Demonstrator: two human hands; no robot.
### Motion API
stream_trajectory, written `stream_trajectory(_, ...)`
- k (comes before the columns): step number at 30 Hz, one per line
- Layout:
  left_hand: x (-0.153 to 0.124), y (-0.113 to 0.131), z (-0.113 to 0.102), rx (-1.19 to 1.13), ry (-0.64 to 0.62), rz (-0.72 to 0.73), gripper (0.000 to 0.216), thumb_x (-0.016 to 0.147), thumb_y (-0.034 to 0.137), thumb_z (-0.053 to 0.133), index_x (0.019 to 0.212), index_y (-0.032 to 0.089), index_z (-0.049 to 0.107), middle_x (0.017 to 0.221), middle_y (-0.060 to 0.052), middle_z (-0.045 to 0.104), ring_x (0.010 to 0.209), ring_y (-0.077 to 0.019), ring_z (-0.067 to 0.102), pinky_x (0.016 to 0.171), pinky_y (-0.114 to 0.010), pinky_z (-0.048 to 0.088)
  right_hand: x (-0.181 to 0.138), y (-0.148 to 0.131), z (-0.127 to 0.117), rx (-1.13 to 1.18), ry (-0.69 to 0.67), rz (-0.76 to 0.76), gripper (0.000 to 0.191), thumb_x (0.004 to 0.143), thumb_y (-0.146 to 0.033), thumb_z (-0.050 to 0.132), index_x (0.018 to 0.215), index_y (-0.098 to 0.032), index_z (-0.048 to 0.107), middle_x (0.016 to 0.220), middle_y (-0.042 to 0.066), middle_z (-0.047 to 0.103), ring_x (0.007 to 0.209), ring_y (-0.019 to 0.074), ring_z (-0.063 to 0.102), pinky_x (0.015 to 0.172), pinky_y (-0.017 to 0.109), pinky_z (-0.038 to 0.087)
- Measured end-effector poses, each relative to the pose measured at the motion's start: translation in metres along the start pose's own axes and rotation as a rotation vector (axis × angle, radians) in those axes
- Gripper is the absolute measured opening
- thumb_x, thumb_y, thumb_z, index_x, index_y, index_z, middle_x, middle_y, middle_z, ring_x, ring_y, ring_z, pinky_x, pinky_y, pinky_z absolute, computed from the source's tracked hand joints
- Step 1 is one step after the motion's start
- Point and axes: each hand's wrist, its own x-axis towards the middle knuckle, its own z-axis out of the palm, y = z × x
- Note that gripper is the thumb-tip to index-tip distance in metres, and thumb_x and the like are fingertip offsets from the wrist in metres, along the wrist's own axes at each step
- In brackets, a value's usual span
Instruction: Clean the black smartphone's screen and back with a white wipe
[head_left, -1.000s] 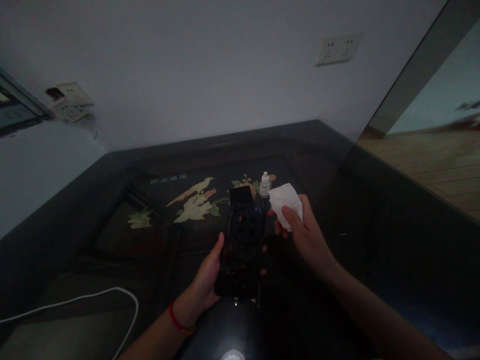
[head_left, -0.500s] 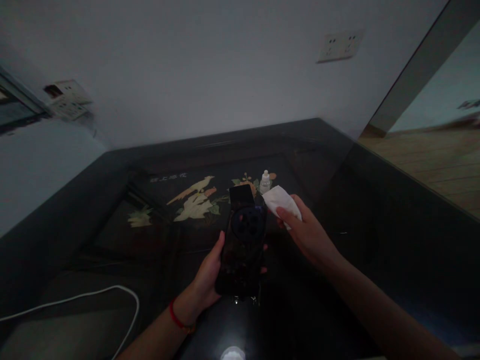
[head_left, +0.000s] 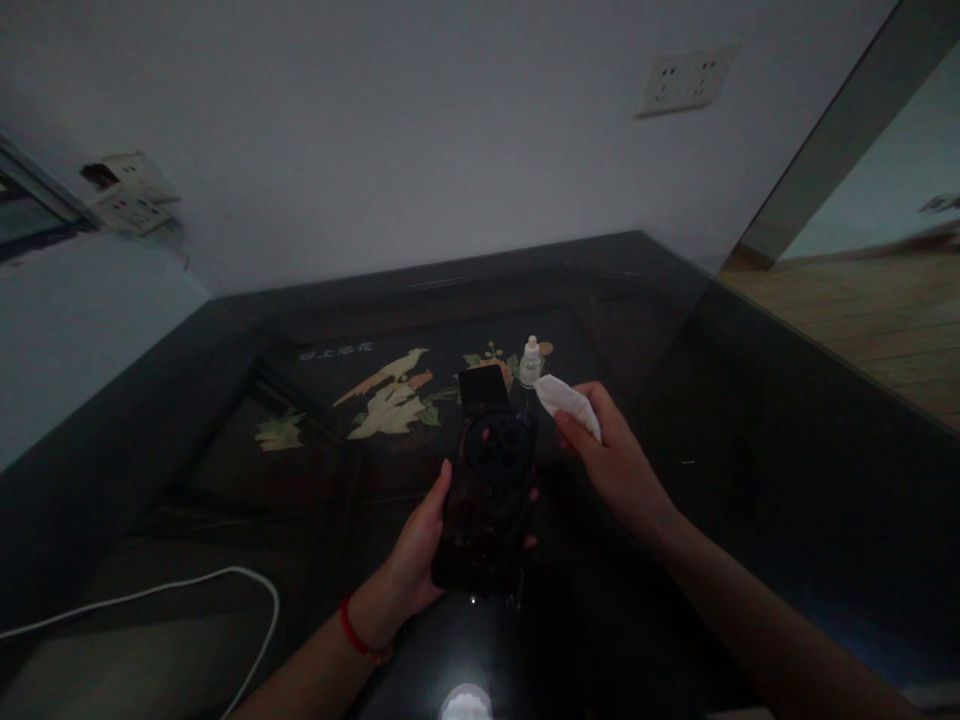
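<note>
A black smartphone point(head_left: 486, 535), its round camera bump facing me, lies in my left hand point(head_left: 420, 550), whose thumb and fingertips wrap its edges. Past the phone's top end is a small dark rectangular thing point(head_left: 484, 390); I cannot tell whether it touches the phone. My right hand point(head_left: 611, 455) pinches a folded white tissue point(head_left: 568, 402), held up to the right of the phone and apart from it. Just beyond the tissue, a small dropper bottle point(head_left: 531, 365) with a white cap stands upright on the dark table point(head_left: 360, 650).
Bird and flower pictures point(head_left: 390, 410) decorate the tabletop. A white cable point(head_left: 180, 582) curves across the left front. Near the front edge sits a bright round white thing point(head_left: 465, 703). Wall sockets point(head_left: 686, 80) are at the back right, and others point(head_left: 133, 195) at the left.
The tissue has shifted slightly right, away from the phone, and is turned to a narrower shape in my right hand. My left hand and the phone are nearly still.
</note>
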Motion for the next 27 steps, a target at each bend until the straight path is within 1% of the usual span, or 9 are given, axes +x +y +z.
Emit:
stream_trajectory(2, 0.000, 0.000, -0.001, 0.001, -0.007, -0.010, 0.066, 0.090, 0.060, 0.030, 0.126, 0.013, 0.058, 0.122, -0.015, 0.064, 0.108, -0.0289, 0.062, 0.106, -0.051, 0.031, -0.001, -0.001, 0.001, -0.084, 0.034, -0.117, 0.007, 0.088, -0.029, 0.047, 0.087, -0.022, 0.046, 0.075, 0.000, 0.052, 0.066, 0.0152, 0.051, 0.059, 0.028, 0.040)
stream_trajectory(4, 0.000, -0.001, -0.001, -0.005, -0.016, -0.022, 0.065, 0.090, 0.060, 0.031, 0.126, 0.013, 0.058, 0.122, -0.015, 0.064, 0.106, -0.0285, 0.063, 0.105, -0.050, 0.032, -0.003, -0.001, 0.002, -0.196, 0.066, -0.276, 0.003, 0.089, -0.024, 0.045, 0.090, -0.022, 0.048, 0.082, 0.002, 0.056, 0.073, 0.0168, 0.055, 0.065, 0.030, 0.043)
stream_trajectory(7, 0.000, -0.001, -0.002, -0.019, -0.031, -0.046, 0.064, 0.090, 0.060, 0.031, 0.127, 0.015, 0.057, 0.122, -0.015, 0.064, 0.102, -0.0284, 0.065, 0.101, -0.050, 0.035, -0.006, 0.002, 0.003, -0.356, 0.052, -0.503, 0.014, 0.088, -0.017, 0.043, 0.097, -0.021, 0.052, 0.090, 0.006, 0.059, 0.084, 0.0197, 0.058, 0.072, 0.033, 0.046)
stream_trajectory(10, 0.000, -0.003, 0.000, -0.019, -0.044, -0.091, 0.064, 0.089, 0.062, 0.032, 0.126, 0.017, 0.058, 0.119, -0.014, 0.066, 0.100, -0.0297, 0.066, 0.097, -0.049, 0.039, -0.008, 0.004, 0.003, -0.471, 0.010, -0.589, 0.020, 0.090, -0.016, 0.043, 0.106, -0.018, 0.053, 0.094, 0.009, 0.058, 0.086, 0.0205, 0.058, 0.074, 0.034, 0.048)
stream_trajectory(14, 0.000, -0.007, 0.004, -0.009, -0.053, -0.157, 0.062, 0.087, 0.062, 0.037, 0.120, 0.016, 0.062, 0.115, -0.014, 0.068, 0.093, -0.0295, 0.069, 0.090, -0.045, 0.043, -0.010, 0.004, 0.005, -0.636, -0.009, -0.687, 0.022, 0.092, -0.020, 0.045, 0.108, -0.014, 0.057, 0.093, 0.011, 0.058, 0.083, 0.0211, 0.056, 0.073, 0.034, 0.048)
stream_trajectory(18, 0.001, -0.009, 0.005, -0.060, 0.031, -0.161, 0.061, 0.089, 0.060, 0.036, 0.106, 0.010, 0.068, 0.104, -0.014, 0.072, 0.092, -0.0283, 0.069, 0.090, -0.046, 0.045, -0.016, 0.002, 0.012, -0.749, -0.018, -0.855, 0.025, 0.093, -0.016, 0.041, 0.107, -0.011, 0.061, 0.089, 0.011, 0.059, 0.078, 0.0200, 0.053, 0.068, 0.032, 0.045)
stream_trajectory(21, 0.002, -0.005, 0.003, -0.105, 0.063, -0.123, 0.059, 0.089, 0.058, 0.037, 0.103, 0.011, 0.069, 0.099, -0.013, 0.073, 0.091, -0.0272, 0.069, 0.091, -0.048, 0.045, -0.019, 0.001, 0.015, -0.744, -0.065, -0.988, 0.027, 0.093, -0.013, 0.039, 0.104, -0.010, 0.063, 0.085, 0.010, 0.060, 0.072, 0.0189, 0.051, 0.063, 0.031, 0.043)
stream_trajectory(24, 0.002, 0.002, 0.004, -0.132, 0.018, -0.063, 0.056, 0.091, 0.056, 0.034, 0.108, 0.014, 0.067, 0.102, -0.012, 0.073, 0.095, -0.0252, 0.068, 0.094, -0.048, 0.044, -0.016, 0.003, 0.010, -0.699, -0.092, -1.023, 0.027, 0.093, -0.016, 0.040, 0.102, -0.010, 0.064, 0.084, 0.010, 0.059, 0.071, 0.0189, 0.051, 0.062, 0.032, 0.043)
stream_trajectory(27, 0.000, 0.004, 0.006, -0.110, -0.029, -0.032, 0.059, 0.092, 0.056, 0.030, 0.116, 0.013, 0.063, 0.111, -0.017, 0.069, 0.102, -0.0259, 0.066, 0.095, -0.050, 0.043, -0.009, 0.008, 0.001, -0.663, -0.002, -0.910, 0.030, 0.093, -0.022, 0.042, 0.112, -0.009, 0.062, 0.088, 0.012, 0.058, 0.078, 0.0211, 0.052, 0.068, 0.034, 0.046)
